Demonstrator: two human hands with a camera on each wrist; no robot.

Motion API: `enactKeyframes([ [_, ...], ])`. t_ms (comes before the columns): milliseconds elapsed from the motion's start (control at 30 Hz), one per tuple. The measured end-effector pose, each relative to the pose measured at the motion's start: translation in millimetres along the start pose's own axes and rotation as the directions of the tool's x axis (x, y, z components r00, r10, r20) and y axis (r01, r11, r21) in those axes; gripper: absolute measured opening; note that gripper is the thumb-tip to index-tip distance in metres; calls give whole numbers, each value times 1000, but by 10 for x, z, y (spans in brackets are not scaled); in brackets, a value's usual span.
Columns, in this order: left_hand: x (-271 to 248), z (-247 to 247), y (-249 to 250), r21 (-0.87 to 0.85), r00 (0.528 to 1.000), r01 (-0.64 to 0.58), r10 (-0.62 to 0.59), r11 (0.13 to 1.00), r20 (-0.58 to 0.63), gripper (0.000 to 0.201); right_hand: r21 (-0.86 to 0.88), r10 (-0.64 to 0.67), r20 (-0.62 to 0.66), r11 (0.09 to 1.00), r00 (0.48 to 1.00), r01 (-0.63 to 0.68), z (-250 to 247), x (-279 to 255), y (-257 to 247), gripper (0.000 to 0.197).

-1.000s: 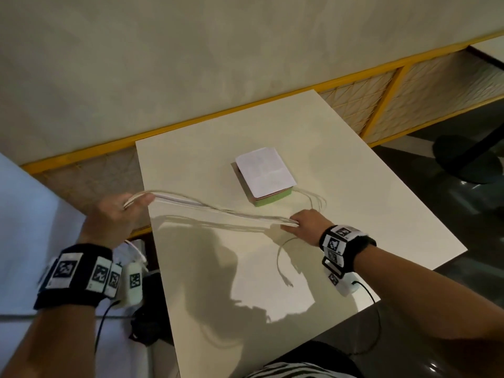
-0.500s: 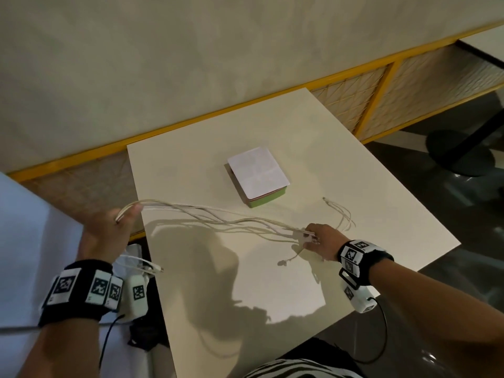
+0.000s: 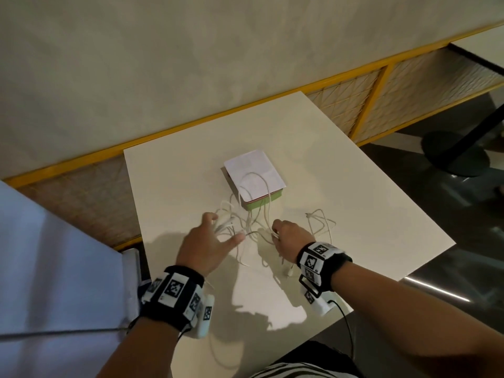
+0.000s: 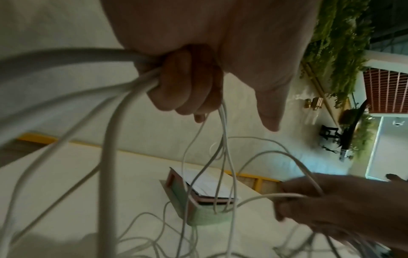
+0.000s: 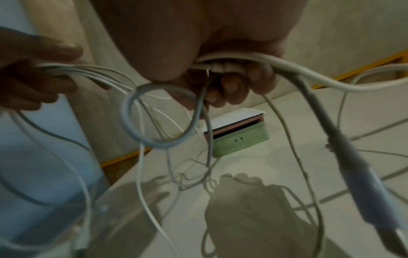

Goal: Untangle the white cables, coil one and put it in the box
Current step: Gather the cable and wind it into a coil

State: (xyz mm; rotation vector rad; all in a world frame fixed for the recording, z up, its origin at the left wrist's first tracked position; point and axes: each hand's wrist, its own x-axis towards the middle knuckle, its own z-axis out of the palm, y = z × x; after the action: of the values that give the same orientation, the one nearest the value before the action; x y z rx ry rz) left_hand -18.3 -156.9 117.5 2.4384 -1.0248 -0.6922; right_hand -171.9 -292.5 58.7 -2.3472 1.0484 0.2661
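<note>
left hand: the left hand (image 3: 205,244) has its lower fingers curled round a bunch of thin white cables (image 3: 246,226), thumb and forefinger sticking out (the wrist view shows the curl best), held up a little on the near side of the box.
right hand: the right hand (image 3: 291,236) is fisted round another bunch of the same strands, also on the near side of the box, close beside the left.
cables: a loose mess hanging between both fists, one loop draped over the small green box with a pink rim and white paper on top (image 3: 255,181), more trailing right of it on the pale tabletop (image 3: 381,214).
step: I'd say untangling, nothing coiled yet.
next: probably pick one strand and feed it out through the loops, lifting that loop off the box first so it doesn't snag.
</note>
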Motion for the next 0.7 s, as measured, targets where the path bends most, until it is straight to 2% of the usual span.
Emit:
enactKeyframes([
  [133, 9, 154, 66, 29, 988, -20, 15, 999, 157, 53, 304, -145, 70, 945, 987, 117, -40, -65, -173, 34],
  [233, 25, 218, 36, -170, 959, -10, 58, 985, 277, 53, 579, -199, 245, 815, 949, 22, -93, -113, -188, 37],
  [300, 37, 243, -5, -245, 939, -27, 109, 969, 326, 44, 681, -181, 285, 729, 941, -66, -98, -117, -169, 40],
  [400, 49, 318, -66, -226, 941, -68, 138, 972, 309, 23, 752, -157, 239, 655, 958, -81, -62, -96, -114, 35],
  [500, 67, 360, -103, -156, 953, -103, 143, 982, 267, 31, 810, -170, 240, 577, 956, -101, -18, -66, -44, 34],
  [567, 69, 362, -116, -149, 946, -104, 144, 983, 290, 28, 800, -159, 218, 594, 963, -84, 0, -44, -3, 27],
  [633, 77, 344, -143, -136, 946, -102, 139, 985, 293, 17, 731, -96, 186, 678, 978, -73, 8, -25, 59, 17],
  [700, 105, 325, -181, -139, 960, -91, 124, 986, 252, 16, 647, -42, 180, 757, 983, -87, 34, -5, 135, 15],
])
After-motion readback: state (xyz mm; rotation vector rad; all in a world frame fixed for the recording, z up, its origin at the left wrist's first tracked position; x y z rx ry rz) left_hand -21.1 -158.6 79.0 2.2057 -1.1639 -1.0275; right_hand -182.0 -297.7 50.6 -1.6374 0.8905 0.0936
